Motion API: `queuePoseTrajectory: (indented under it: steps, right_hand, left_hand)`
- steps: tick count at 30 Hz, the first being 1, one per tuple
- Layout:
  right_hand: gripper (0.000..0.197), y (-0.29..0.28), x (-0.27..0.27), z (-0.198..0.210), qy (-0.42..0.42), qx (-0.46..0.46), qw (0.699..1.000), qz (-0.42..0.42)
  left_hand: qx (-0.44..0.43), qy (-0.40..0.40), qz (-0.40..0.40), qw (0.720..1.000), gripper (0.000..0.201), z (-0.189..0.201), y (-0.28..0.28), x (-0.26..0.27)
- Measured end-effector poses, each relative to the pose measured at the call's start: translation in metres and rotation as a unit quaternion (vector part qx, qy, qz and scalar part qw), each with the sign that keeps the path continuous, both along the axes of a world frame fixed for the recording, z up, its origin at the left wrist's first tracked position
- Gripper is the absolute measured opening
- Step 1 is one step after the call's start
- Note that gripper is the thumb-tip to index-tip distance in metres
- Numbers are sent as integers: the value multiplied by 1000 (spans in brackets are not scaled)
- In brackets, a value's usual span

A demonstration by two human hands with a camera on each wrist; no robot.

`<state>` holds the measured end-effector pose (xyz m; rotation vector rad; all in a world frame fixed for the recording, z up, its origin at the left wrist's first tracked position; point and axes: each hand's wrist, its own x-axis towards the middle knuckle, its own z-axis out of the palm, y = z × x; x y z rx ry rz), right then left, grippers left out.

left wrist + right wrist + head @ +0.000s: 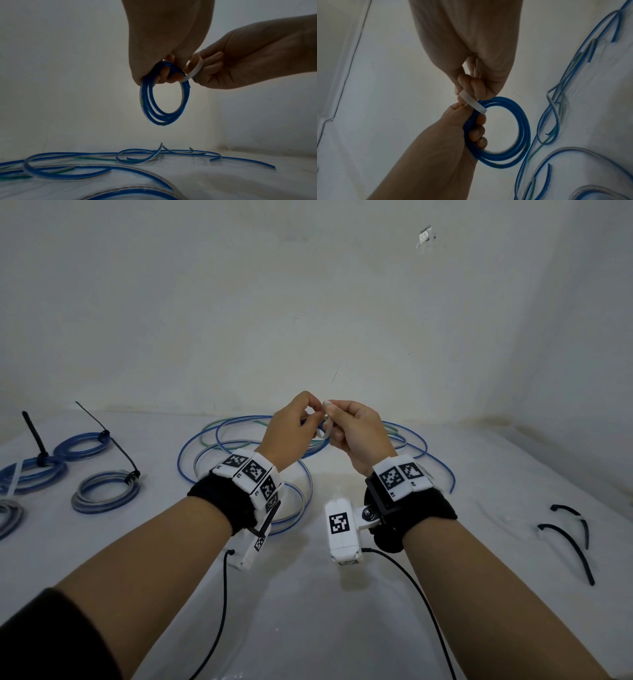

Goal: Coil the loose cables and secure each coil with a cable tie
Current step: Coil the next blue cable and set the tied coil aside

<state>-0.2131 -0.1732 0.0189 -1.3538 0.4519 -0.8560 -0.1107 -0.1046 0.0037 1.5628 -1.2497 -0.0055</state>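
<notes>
Both hands are raised above the white table point(308, 594). My left hand point(291, 429) grips a small coil of blue cable point(164, 97), which hangs below its curled fingers. The blue coil point(505, 132) is mostly hidden behind the hands in the head view. My right hand point(352, 429) pinches a white cable tie point(195, 69) that bends around the top of the coil. The white cable tie point(473, 102) lies between the two thumbs. Loose blue cables point(246, 440) sprawl on the table under the hands.
Several tied coils point(102, 491) lie at the left, with black tie tails sticking up point(34, 436). Black cable ties point(568, 549) lie at the right on the table. A white wall point(308, 302) stands close behind. Camera leads point(411, 594) hang from both wrists.
</notes>
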Motion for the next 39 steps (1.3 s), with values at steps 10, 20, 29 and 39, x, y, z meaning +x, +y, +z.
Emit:
queuePoseTrajectory:
  steps: [10, 20, 29, 39]
  right_hand:
    - [5, -1, -3, 4, -5, 65, 997, 39]
    - [16, -3, -6, 10, -33, 188, 978, 82]
    - [13, 1, -7, 7, 43, 12, 998, 40]
    - [18, 1, -10, 5, 40, 14, 999, 33]
  left_hand:
    - [-6, -68, 27, 997, 11, 0, -2, 1]
    - [19, -154, 25, 988, 11, 1, 2, 3]
    - [30, -68, 25, 997, 11, 4, -1, 8]
    - [21, -102, 41, 994, 10, -3, 0, 9]
